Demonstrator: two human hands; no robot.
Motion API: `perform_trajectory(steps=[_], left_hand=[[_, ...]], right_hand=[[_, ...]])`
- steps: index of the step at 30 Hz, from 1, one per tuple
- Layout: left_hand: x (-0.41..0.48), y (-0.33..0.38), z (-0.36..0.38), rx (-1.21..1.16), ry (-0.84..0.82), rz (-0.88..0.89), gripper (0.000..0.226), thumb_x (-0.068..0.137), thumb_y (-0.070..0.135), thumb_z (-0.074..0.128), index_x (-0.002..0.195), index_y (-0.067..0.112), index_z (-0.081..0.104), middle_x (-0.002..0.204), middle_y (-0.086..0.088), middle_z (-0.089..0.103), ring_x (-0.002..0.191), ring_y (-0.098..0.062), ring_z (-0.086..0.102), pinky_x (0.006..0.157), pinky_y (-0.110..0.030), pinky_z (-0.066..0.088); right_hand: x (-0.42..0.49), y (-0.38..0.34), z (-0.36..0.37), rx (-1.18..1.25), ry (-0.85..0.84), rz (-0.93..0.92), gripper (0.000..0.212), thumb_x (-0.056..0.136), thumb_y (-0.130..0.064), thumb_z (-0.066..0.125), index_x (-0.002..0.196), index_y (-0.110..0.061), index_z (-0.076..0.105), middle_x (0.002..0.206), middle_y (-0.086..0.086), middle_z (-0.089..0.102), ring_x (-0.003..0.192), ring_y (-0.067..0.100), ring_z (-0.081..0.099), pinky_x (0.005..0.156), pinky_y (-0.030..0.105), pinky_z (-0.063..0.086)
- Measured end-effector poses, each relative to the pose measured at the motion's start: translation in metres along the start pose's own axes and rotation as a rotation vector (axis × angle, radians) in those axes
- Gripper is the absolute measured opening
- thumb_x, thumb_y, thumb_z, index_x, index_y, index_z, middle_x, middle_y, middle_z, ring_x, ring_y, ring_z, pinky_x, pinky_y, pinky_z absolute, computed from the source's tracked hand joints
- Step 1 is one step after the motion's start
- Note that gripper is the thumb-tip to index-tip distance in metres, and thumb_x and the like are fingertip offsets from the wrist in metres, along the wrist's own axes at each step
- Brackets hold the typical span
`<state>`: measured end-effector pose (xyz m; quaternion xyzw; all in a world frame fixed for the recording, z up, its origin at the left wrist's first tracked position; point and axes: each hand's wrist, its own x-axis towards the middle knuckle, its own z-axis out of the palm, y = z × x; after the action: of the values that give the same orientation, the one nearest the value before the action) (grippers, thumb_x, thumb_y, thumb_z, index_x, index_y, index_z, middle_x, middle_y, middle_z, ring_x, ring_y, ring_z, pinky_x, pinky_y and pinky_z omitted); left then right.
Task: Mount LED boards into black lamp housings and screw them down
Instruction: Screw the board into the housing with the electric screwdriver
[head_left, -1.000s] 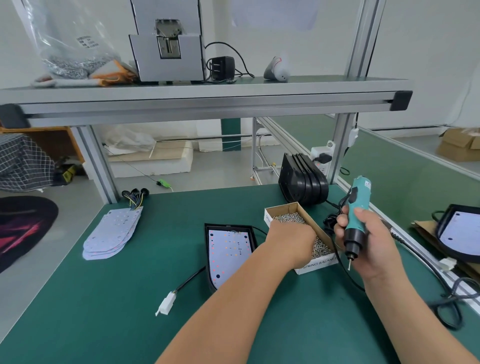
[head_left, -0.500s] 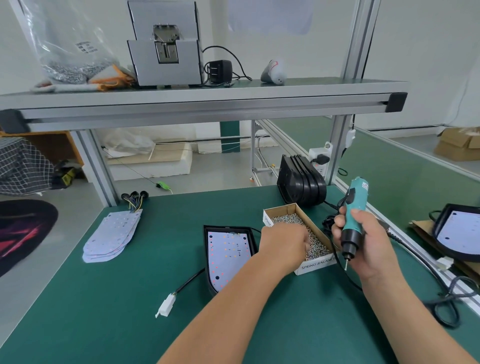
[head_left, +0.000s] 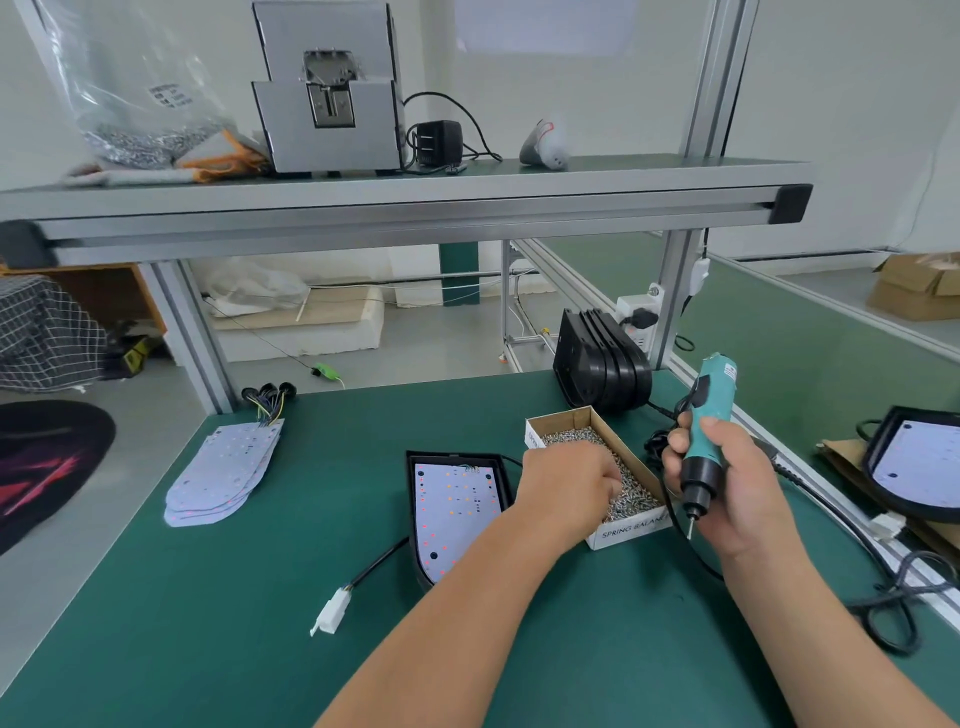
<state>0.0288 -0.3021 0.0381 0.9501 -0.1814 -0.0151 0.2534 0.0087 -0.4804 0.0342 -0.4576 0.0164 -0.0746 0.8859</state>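
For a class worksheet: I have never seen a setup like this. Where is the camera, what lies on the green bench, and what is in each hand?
No machine: these are a person's bare arms, filmed by a wide-angle camera on the head, looking forward and down. On the bench lie a black lamp housing with an LED board in it, a stack of spare boards to its left, spare housings at the back, and a box of screws. The right hand grips a teal electric screwdriver, tip down. The left hand reaches into the screws; whether it holds one is hidden.
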Motion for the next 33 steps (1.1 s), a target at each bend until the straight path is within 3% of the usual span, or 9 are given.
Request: perform_trajectory(steps=[13,18,21,25,29,33], left_hand=[[-0.005,-0.007,0.001,-0.053,0.039,0.025,0.017,0.105,0.028,0.062,0.108,0.027,0.079,0.107,0.007,0.079,0.109,-0.018,0.067,0.107,-0.043,0.043],[-0.010,-0.004,-0.003,-0.130,0.066,0.013,0.020,0.105,0.026,0.061,0.113,0.026,0.080,0.109,0.006,0.079,0.105,-0.016,0.069,0.103,-0.038,0.048],[-0.016,0.000,-0.013,-0.377,0.148,-0.050,0.018,0.103,0.024,0.061,0.105,0.024,0.079,0.099,0.004,0.078,0.085,-0.015,0.067,0.085,-0.035,0.055],[-0.033,-0.006,-0.031,-0.947,0.199,-0.172,0.020,0.106,0.012,0.059,0.097,0.018,0.077,0.085,-0.003,0.070,0.076,-0.012,0.063,0.073,-0.034,0.065],[-0.060,-0.023,-0.050,-1.501,0.104,-0.316,0.016,0.111,0.012,0.055,0.104,0.009,0.069,0.077,-0.001,0.066,0.069,-0.013,0.063,0.057,-0.024,0.058],[-0.084,-0.042,-0.070,-1.792,0.078,-0.386,0.016,0.111,0.010,0.051,0.102,0.008,0.064,0.077,-0.006,0.064,0.068,-0.016,0.062,0.053,-0.022,0.055]], right_hand=[[-0.002,-0.001,0.004,-0.010,-0.007,0.009,0.016,0.107,-0.018,0.043,0.108,-0.008,0.055,0.077,0.004,0.058,0.065,0.016,0.052,0.055,0.022,0.053],[-0.003,-0.001,0.005,-0.016,-0.011,0.013,0.015,0.107,-0.018,0.043,0.109,-0.009,0.055,0.078,0.004,0.057,0.066,0.016,0.051,0.055,0.022,0.053],[-0.004,-0.002,0.005,-0.037,-0.017,0.004,0.015,0.107,-0.019,0.043,0.108,-0.010,0.055,0.078,0.004,0.058,0.064,0.016,0.053,0.055,0.022,0.053],[-0.005,0.001,0.008,-0.019,-0.027,-0.004,0.013,0.105,-0.019,0.047,0.112,-0.010,0.053,0.078,0.004,0.060,0.064,0.016,0.055,0.057,0.023,0.055],[-0.009,0.007,0.015,-0.046,-0.057,-0.035,0.017,0.101,-0.021,0.052,0.112,-0.010,0.053,0.081,0.006,0.064,0.067,0.020,0.061,0.063,0.028,0.058],[-0.016,0.016,0.030,-0.079,-0.070,-0.072,0.021,0.094,-0.024,0.059,0.110,-0.010,0.056,0.086,0.011,0.071,0.075,0.024,0.071,0.066,0.032,0.062]])
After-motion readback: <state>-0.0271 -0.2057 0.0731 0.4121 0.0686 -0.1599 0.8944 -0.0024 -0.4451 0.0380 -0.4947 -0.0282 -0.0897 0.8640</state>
